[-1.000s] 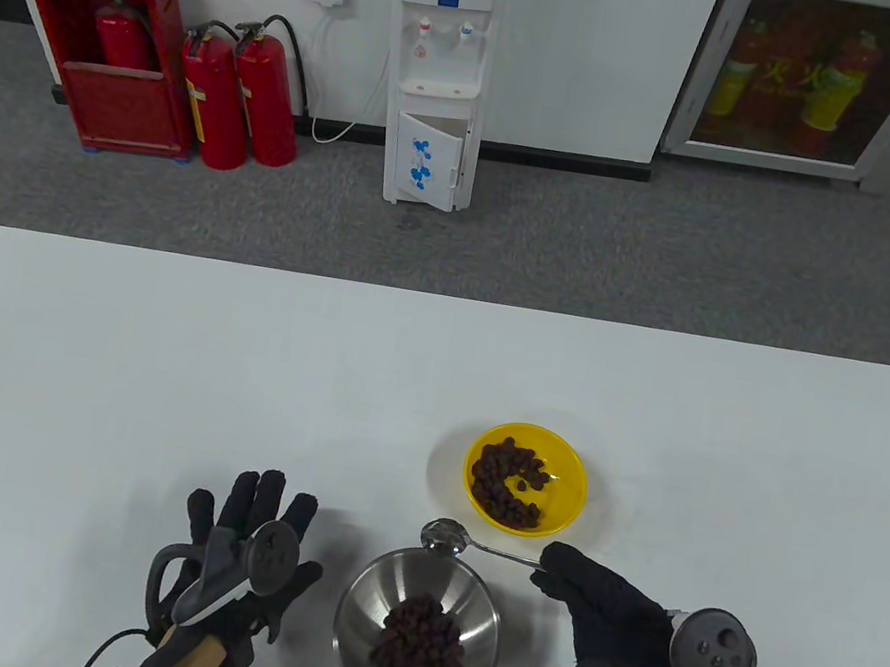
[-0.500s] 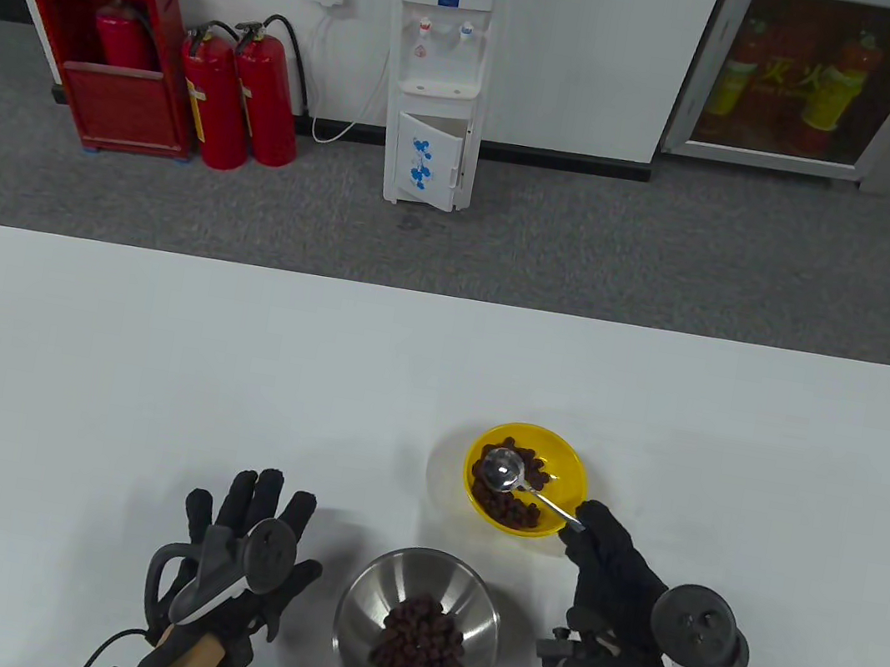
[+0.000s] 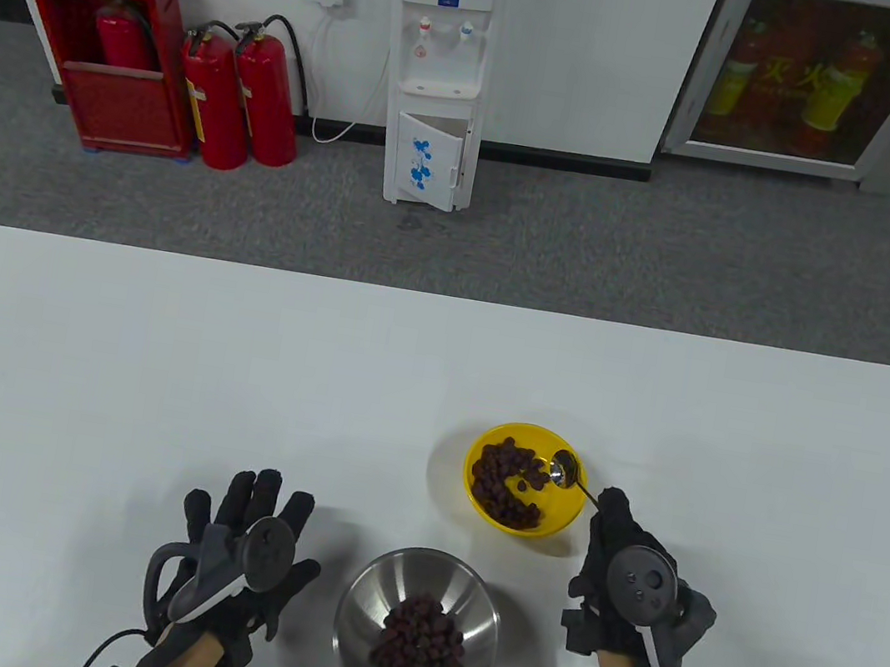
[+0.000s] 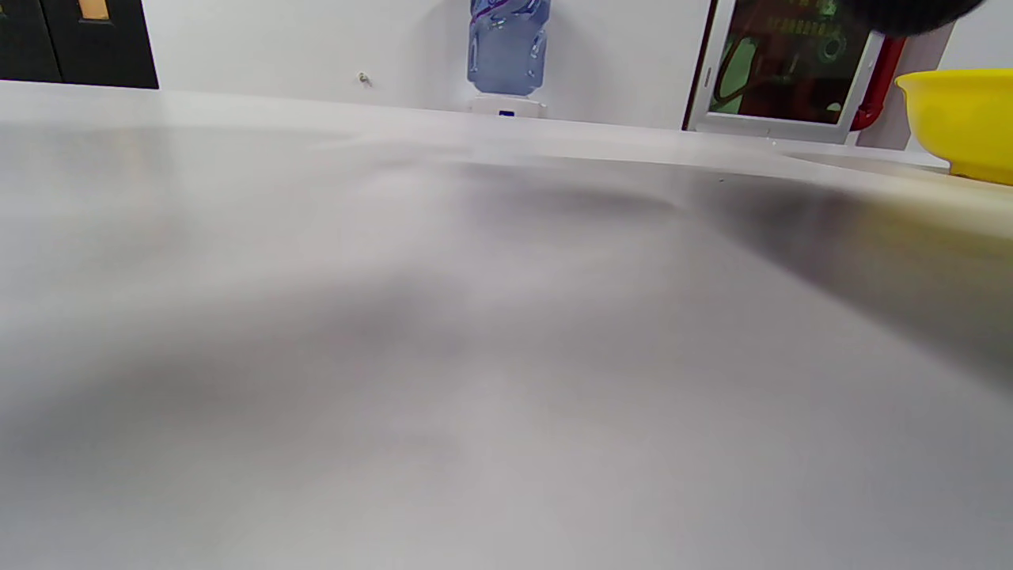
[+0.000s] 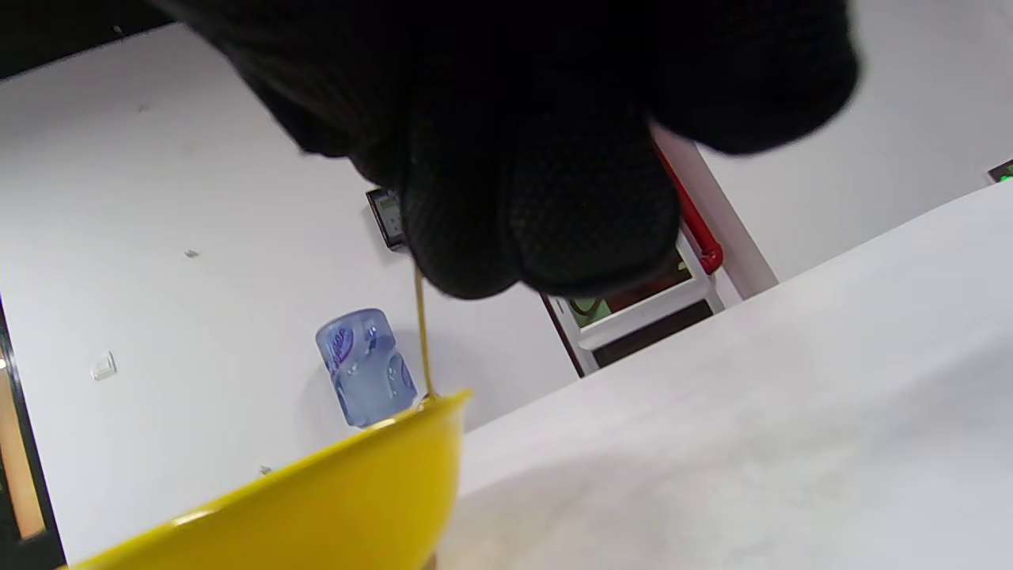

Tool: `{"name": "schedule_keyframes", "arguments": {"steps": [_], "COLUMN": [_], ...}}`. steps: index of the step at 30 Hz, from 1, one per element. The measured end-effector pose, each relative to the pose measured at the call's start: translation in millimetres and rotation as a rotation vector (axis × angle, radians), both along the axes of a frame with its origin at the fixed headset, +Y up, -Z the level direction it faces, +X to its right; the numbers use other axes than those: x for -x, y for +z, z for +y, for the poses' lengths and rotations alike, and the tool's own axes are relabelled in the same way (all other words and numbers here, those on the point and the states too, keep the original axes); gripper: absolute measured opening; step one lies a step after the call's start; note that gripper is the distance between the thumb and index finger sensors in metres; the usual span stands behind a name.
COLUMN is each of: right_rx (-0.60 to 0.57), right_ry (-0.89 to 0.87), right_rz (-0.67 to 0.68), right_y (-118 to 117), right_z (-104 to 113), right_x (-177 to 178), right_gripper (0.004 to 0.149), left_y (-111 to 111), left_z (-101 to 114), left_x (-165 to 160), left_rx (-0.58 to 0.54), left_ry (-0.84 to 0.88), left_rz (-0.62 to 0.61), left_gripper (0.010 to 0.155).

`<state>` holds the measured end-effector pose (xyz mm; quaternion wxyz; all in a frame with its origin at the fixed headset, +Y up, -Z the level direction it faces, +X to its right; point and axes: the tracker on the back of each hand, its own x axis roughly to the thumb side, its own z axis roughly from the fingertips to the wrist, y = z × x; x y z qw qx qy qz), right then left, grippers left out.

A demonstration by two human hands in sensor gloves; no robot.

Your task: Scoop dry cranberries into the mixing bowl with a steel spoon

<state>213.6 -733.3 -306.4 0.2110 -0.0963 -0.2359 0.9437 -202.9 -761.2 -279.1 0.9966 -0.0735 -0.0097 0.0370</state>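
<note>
in the right wrist view the black glove hides most of the spoon [image 5: 421,332]; only a thin piece of handle shows above the yellow bowl [image 5: 332,499]. the right hand [image 3: 622,547] pinches the handle end, the spoon head inside the bowl's right side beside the cranberries [image 3: 506,478]. the left hand [image 3: 241,554] lies spread flat on the table [image 3: 154,355], left of the steel bowl [image 3: 415,637].

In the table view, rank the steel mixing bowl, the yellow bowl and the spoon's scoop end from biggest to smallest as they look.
1. Steel mixing bowl, widest, though it sits nearest the camera, which may exaggerate it.
2. Yellow bowl, clearly narrower.
3. Spoon's scoop end, by far the smallest, inside the yellow bowl's right rim.
</note>
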Motion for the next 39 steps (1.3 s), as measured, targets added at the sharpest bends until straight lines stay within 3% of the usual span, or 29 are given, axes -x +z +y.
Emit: {"name": "schedule_keyframes", "arguments": {"steps": [3, 8, 14, 18, 24, 30, 35, 39], "right_rx": [0.057, 0.302, 0.31, 0.281, 0.071, -0.049, 0.0, 0.086], "right_ry": [-0.165, -0.66, -0.659, -0.649, -0.389, -0.141, 0.143, 0.395], "right_rz": [0.001, 0.044, 0.038, 0.013, -0.049, 0.062, 0.148, 0.081], "right_y": [-3, -12, -15, -11, 12, 46, 59, 61], "right_z": [-6, -31, -38, -36, -2, 30, 34, 30], "right_x": [-7, -18, -18, -21, -37, -24, 2, 15], "right_gripper": [0.042, 0.042, 0.043, 0.053, 0.052, 0.055, 0.063, 0.07], "left_y": [0, 0, 0, 0, 1, 8, 18, 23], "left_z": [0, -1, -1, -1, 1, 13, 20, 21], "left_x": [0, 0, 0, -1, 0, 3, 1, 4], "left_rx": [-0.001, 0.003, 0.004, 0.01, 0.004, -0.054, -0.089, -0.119], "left_ry": [0.0, -0.004, -0.008, -0.011, 0.007, 0.069, 0.076, 0.017], "left_rz": [-0.001, -0.001, -0.001, -0.002, -0.001, -0.01, -0.018, -0.004], "left_gripper": [0.078, 0.078, 0.078, 0.078, 0.078, 0.078, 0.078, 0.078]}}
